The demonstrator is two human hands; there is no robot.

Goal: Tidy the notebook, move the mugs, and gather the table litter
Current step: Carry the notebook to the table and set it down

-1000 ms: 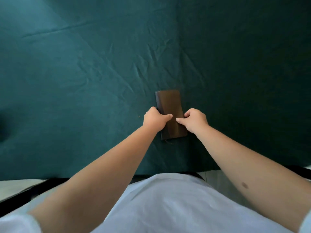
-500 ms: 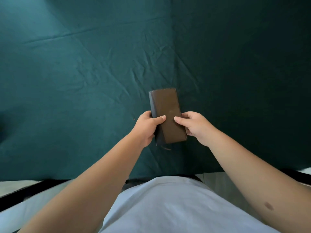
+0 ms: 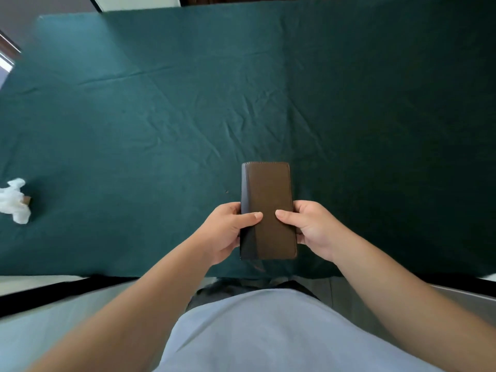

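A closed brown notebook with a dark spine on its left is held upright in front of me, lifted off the table near the front edge. My left hand grips its left edge with the thumb across the cover. My right hand grips the right edge, thumb also on the cover. A crumpled white tissue lies at the far left of the table, with a small brown scrap beside it. No mugs are in view.
The table is covered with a wrinkled dark green cloth that reaches the front edge just below my hands. A white and grey wall or frame shows beyond the table's far edge.
The notebook went from lying on the cloth under my fingers to being lifted and held in both hands. My view pulled back, bringing the tissue and the far table edge into sight.
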